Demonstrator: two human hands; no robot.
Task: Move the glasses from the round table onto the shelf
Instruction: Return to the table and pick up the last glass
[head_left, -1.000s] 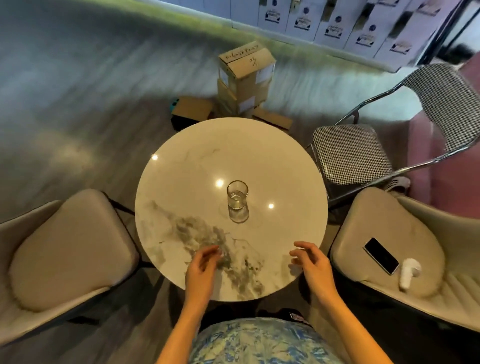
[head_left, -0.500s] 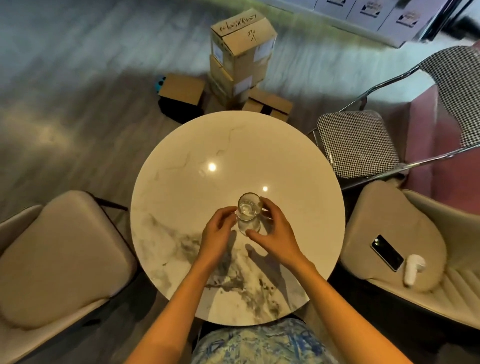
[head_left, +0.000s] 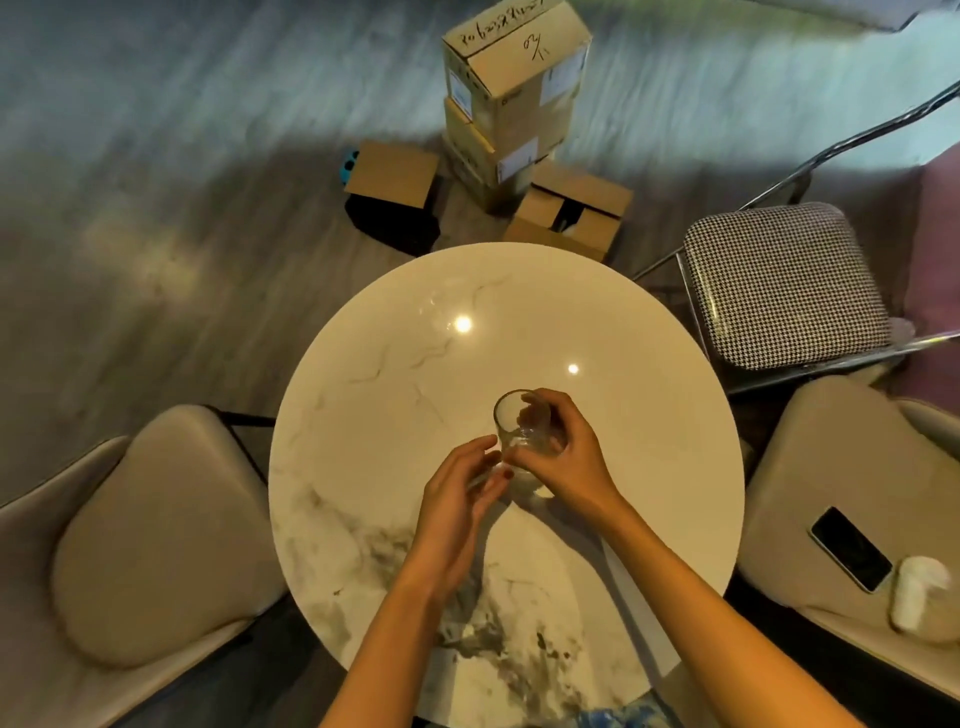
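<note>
Over the middle of the round table (head_left: 363, 395) the glass (head_left: 522, 421) is roughly upright, mouth up, with the right hand (head_left: 566, 457) curled round it from its right, while the left hand (head_left: 457, 493) hovers loose-fingered just to its left, holding nothing, so the right should lift

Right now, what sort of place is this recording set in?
Probably a lounge or office corner doubling as storage: a round white marble-look table, beige cushioned chairs around it, and stacked brown cardboard boxes on the floor.
</note>
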